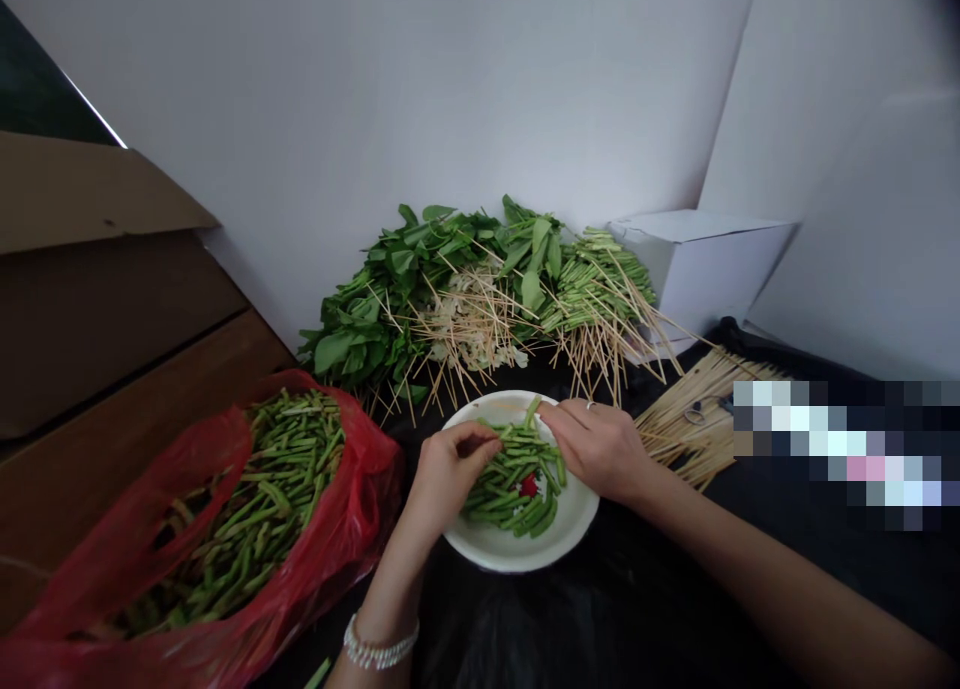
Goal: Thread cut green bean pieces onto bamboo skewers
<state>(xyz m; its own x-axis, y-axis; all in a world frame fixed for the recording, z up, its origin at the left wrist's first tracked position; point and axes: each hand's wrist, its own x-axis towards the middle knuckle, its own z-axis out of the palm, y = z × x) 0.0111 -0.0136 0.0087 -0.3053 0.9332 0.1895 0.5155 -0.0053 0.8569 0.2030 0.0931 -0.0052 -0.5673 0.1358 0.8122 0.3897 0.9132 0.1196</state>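
My left hand (454,464) sits over the left side of a white plate (577,519), its fingers curled around a cut green bean at the heap's edge. My right hand (596,449) lies across the plate's upper right, fingertips reaching over the green beans (517,494) with nothing visibly gripped. A ring shows on one finger of my right hand, and a pearl bracelet (381,649) circles my left wrist. Left of the plate, a red plastic bag (352,509) holds many more cut beans (255,509).
Behind the plate lie heaps of leafy greens (375,309) and beans on wooden skewers (600,289). Loose skewers (690,429) lie to the right, by a white box (697,269). Cardboard (90,199) stands at the left, and white walls rise behind. A black cloth (660,569) covers the surface.
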